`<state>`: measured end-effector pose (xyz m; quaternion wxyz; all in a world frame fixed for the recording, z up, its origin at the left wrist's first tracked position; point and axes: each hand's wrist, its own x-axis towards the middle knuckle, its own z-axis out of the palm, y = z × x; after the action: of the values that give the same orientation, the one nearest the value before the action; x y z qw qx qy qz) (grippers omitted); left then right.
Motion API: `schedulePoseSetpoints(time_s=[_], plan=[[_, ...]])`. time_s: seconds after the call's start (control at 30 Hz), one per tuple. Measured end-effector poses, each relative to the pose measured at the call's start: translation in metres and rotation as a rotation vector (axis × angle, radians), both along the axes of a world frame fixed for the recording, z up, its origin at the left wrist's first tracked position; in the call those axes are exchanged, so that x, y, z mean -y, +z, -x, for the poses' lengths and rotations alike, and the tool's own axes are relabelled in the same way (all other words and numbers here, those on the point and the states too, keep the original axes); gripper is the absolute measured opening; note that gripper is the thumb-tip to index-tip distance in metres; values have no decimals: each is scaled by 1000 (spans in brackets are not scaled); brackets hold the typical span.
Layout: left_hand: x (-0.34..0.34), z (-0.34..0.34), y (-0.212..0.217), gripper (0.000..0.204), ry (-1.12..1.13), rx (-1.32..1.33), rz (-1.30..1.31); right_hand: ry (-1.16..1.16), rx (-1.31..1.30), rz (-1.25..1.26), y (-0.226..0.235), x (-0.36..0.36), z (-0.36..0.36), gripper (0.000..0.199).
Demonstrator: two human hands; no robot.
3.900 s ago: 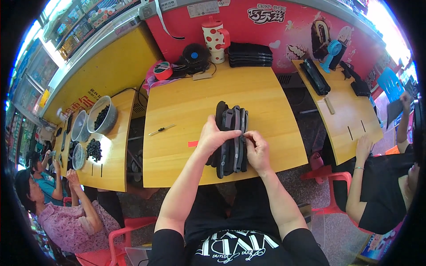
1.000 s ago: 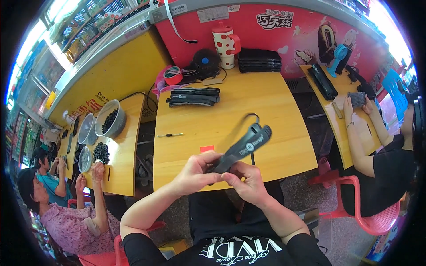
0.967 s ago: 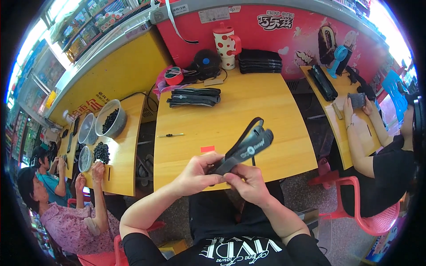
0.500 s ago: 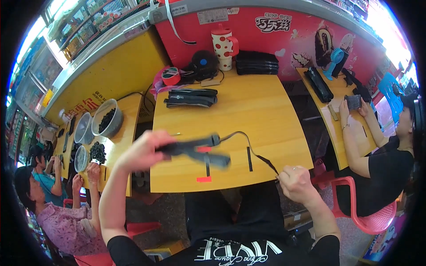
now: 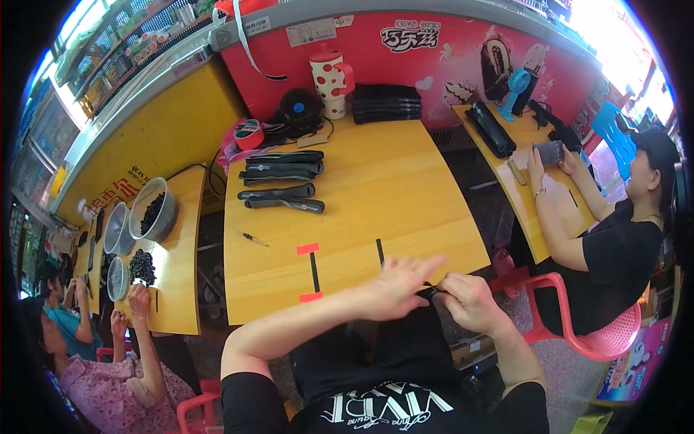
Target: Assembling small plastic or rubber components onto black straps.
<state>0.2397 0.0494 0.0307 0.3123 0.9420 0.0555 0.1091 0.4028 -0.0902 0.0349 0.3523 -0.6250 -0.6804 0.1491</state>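
Observation:
My right hand is closed on a thin black strap over the table's near right edge. Only a short dark piece of the strap shows, and the rest is hidden. My left hand reaches across my body beside it, fingers stretched out and apart, close to the strap; I cannot tell whether it touches. Two dark grey folded bands lie toward the left of the wooden table. Behind them sits a small stack of similar black bands.
A pen lies at left. Red and black tape strips mark the table. At the back stand a spotted cup, black pouches, a fan and a tape roll. People work at tables on both sides.
The dark bands left my left hand and now lie beside the stack. My left hand crossed rightward to my right hand, which stays closed on a strap. The view shifted slightly.

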Motion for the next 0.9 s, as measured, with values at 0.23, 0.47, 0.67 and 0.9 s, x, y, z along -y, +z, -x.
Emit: schedulePoseSetpoints(time_s=[0.23,0.47,0.67,0.9], plan=[[-36,31,14,24,72,-428,683,-129,88,-105,0,25,-55,11],[-69,63,29,16,213,-194,345,-251,177,-83,-16,32,-53,12],[-89,74,17,9,448,-113,578,-184,70,-121,-23,33,-60,14],[-122,60,-12,17,587,-186,729,-135,-914,147,-61,48,-51,16]])
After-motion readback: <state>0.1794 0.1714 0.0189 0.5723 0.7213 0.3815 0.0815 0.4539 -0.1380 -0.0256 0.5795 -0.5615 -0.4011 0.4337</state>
